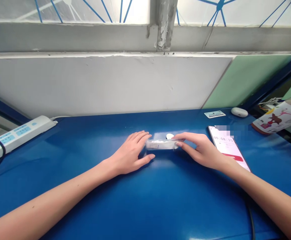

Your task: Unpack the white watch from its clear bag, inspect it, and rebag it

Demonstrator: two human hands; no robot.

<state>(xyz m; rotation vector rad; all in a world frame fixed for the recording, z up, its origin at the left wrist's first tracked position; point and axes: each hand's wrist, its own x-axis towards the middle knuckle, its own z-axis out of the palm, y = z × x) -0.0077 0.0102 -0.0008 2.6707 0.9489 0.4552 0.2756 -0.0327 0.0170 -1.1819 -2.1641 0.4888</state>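
Note:
A small clear plastic box (160,144) with whitish contents and faint print on its front is low over the blue table; whether it rests there I cannot tell. My right hand (202,149) pinches the box's right end between thumb and fingers. At the left end, my left hand (131,151) has its fingers stretched out and its thumb apart, with the fingertips beside or touching the box. A round white disc (169,136) shows just behind the box, close to my right fingertips. Its lower part is hidden.
The blue table (145,200) meets a white wall panel. A white power strip (20,135) lies at left. On the right are a phone (226,141) showing a timer, a card (214,114), a white earbud case (239,112), a tilted printed bottle (277,116) and a black cable (250,216).

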